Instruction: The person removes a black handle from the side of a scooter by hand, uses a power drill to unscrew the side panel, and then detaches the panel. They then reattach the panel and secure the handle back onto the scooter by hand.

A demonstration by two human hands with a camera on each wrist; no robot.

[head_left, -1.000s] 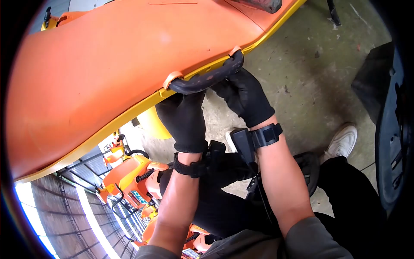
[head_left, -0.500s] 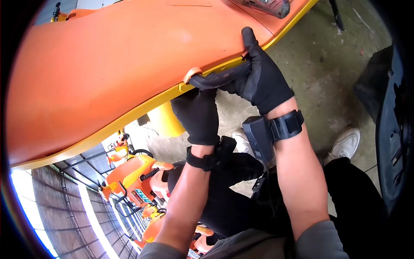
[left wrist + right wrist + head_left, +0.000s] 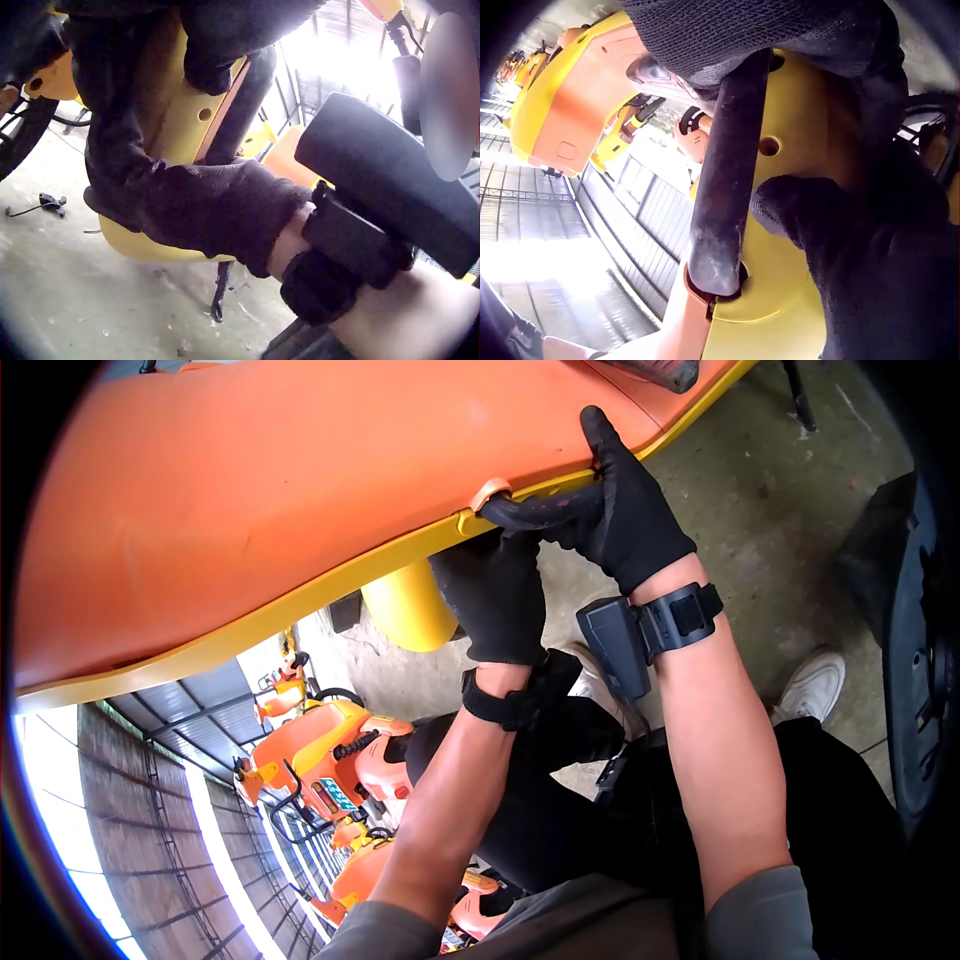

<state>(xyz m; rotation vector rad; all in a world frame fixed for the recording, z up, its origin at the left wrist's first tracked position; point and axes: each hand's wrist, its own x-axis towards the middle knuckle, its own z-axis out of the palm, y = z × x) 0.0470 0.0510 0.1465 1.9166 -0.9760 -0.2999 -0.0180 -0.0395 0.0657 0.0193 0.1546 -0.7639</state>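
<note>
A curved black bar [image 3: 540, 510] is fixed at the yellow edge [image 3: 370, 560] of a large orange body panel [image 3: 300, 470]. My gloved right hand [image 3: 640, 520] grips the bar's right end, its thumb lying up over the orange panel. The gloved left hand [image 3: 495, 600] is below the bar's left end, its fingers partly hidden. In the right wrist view the right glove [image 3: 772, 37] covers the bar's upper part, and a left fingertip [image 3: 780, 202] is beside the bar [image 3: 727, 172], near a yellow surface with holes [image 3: 817, 112]. Whether the left hand holds anything cannot be told.
A dark reddish object [image 3: 660, 372] lies on the orange panel at the top. Several orange vehicles [image 3: 320, 760] stand at lower left. A black plastic part [image 3: 905, 660] is on the right, and white shoes [image 3: 812, 685] are on the floor.
The right hand has gone from under the bar to round its right end, its thumb now raised over the panel. Hands and bar have shifted right and upward in the head view.
</note>
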